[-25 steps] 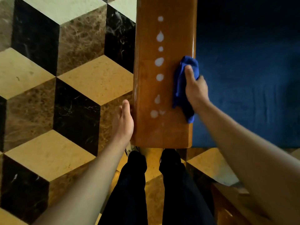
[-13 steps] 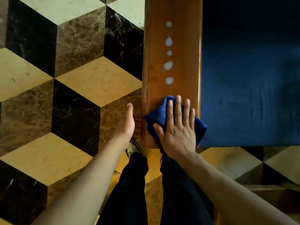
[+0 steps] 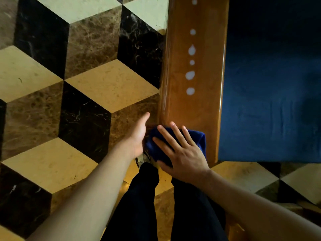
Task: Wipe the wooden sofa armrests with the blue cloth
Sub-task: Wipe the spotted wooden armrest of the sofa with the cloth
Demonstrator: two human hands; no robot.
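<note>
Fingers (image 3: pixel 166 134) of the right hand (image 3: pixel 182 153) lie straight and spread, pressing the blue cloth (image 3: pixel 198 138) flat on the near end of the wooden armrest (image 3: pixel 205 105). White drops (image 3: pixel 190 75) stand in a row ahead of the fingertips, along the long axis of the armrest, away from the person. Left hand (image 3: pixel 137 134) rests beside the armrest's edge, fingers relaxed; it seems to hold nothing, though the cloth partly hides them.

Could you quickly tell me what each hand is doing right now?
Left hand: open, holding nothing.
Right hand: open, pressing the blue cloth flat.
</note>
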